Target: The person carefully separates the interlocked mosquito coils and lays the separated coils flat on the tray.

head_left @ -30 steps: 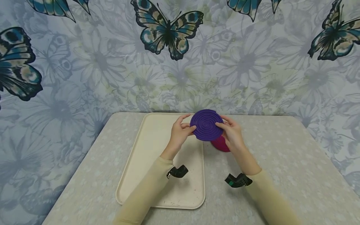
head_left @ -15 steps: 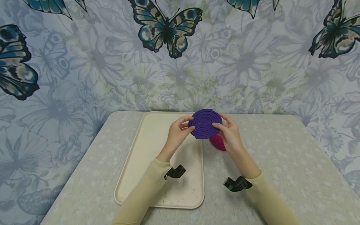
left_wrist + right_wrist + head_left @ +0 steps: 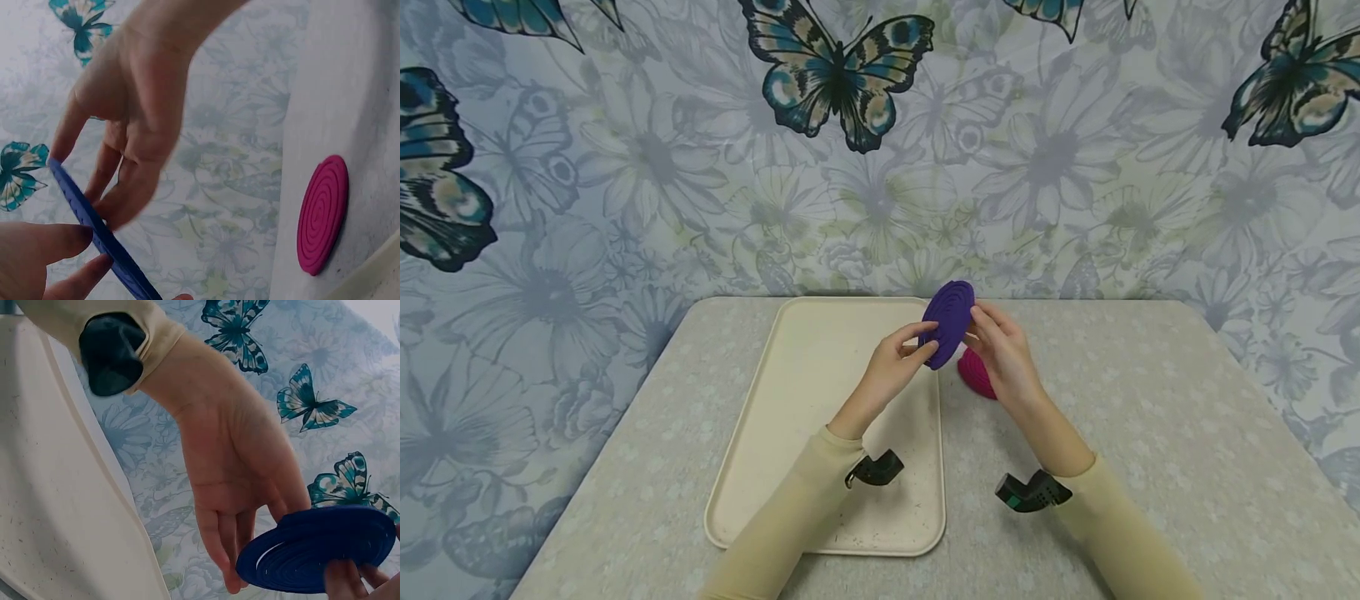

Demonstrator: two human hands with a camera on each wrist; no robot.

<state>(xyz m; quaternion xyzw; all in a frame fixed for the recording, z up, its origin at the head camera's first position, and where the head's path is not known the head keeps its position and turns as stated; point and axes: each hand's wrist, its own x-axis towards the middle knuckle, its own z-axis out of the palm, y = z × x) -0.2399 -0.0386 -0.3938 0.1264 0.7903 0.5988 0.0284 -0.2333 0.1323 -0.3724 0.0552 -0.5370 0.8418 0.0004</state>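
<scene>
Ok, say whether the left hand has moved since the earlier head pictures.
Yes: the left hand has shifted slightly rightward, towards the right edge of the cream tray.

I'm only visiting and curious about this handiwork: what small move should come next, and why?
I'd probably turn the purple disc level. The left hand and right hand hold it steeply tilted, off the table, and levelling it might make it easier to set down flat, the way the pink disc lies beside the tray.

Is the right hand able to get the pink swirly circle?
Probably yes, if the right hand lets go of the purple disc: the pink disc lies nearby on the table, uncovered.
</scene>
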